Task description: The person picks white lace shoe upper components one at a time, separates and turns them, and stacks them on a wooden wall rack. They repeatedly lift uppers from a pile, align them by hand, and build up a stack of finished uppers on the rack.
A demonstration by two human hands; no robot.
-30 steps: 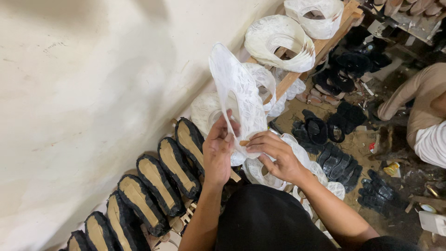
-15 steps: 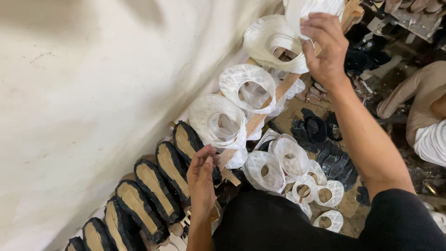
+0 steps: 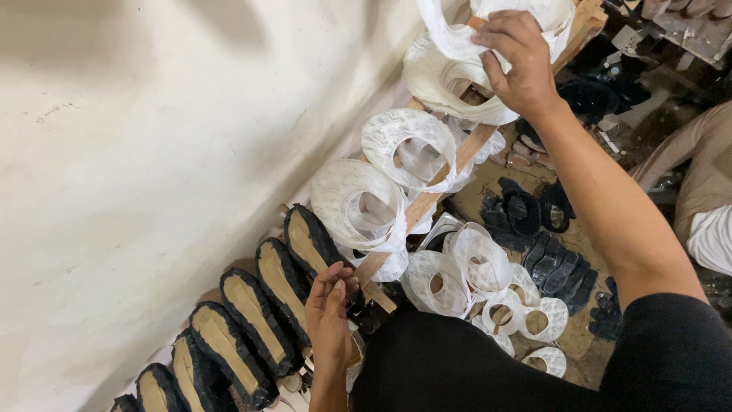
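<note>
Since a second ago the right hand (image 3: 518, 65) has carried the white lacy shoe upper (image 3: 457, 46) from mid-frame to the top, fingers clenched on it above the slanted wooden rail (image 3: 427, 200), while the left hand (image 3: 329, 317) hangs released beside the black-edged tan soles (image 3: 263, 305).

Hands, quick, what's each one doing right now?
Left hand: open, holding nothing, beside the black-rimmed tan shoe soles.
Right hand: closed on a white lacy shoe upper.
</note>
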